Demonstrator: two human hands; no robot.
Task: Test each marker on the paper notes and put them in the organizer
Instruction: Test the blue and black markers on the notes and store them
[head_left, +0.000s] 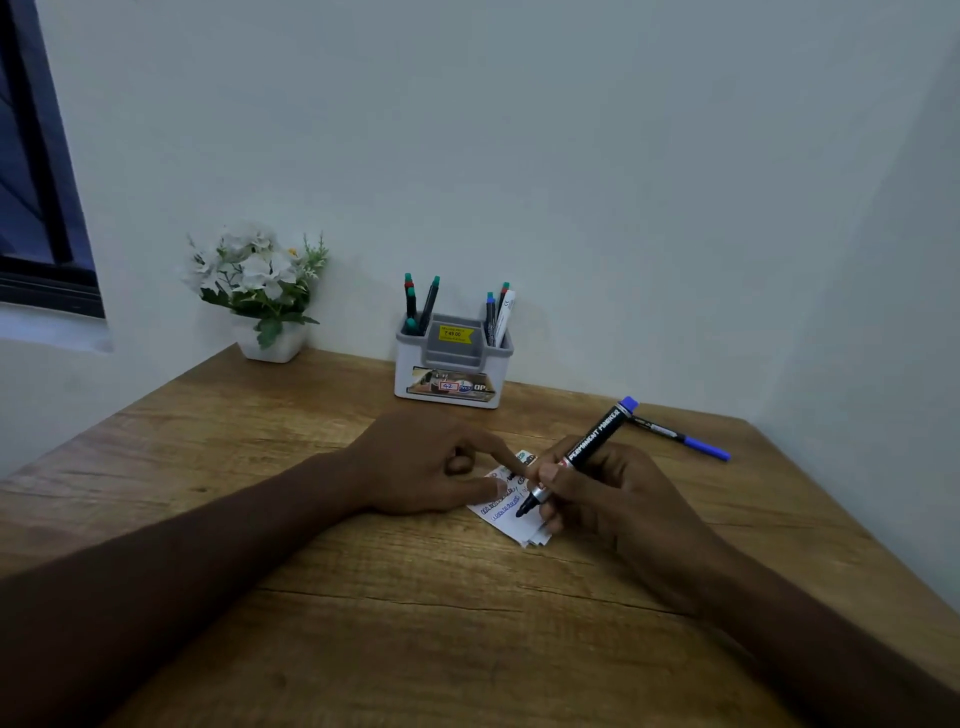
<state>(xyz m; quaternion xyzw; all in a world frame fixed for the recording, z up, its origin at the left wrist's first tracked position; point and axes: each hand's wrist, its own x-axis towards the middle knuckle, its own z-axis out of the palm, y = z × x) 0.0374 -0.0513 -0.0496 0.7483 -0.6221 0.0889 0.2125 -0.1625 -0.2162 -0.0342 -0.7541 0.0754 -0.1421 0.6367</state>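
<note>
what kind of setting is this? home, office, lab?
Most likely a home or small-office desk in a room corner: a wooden table against plain white walls, a desk organizer holding markers, and a potted artificial flower plant beside a window.

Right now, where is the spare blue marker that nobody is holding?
In the head view the blue marker lies flat on the wooden table at the far right, just beyond the right hand, to the right of the organizer.
</note>
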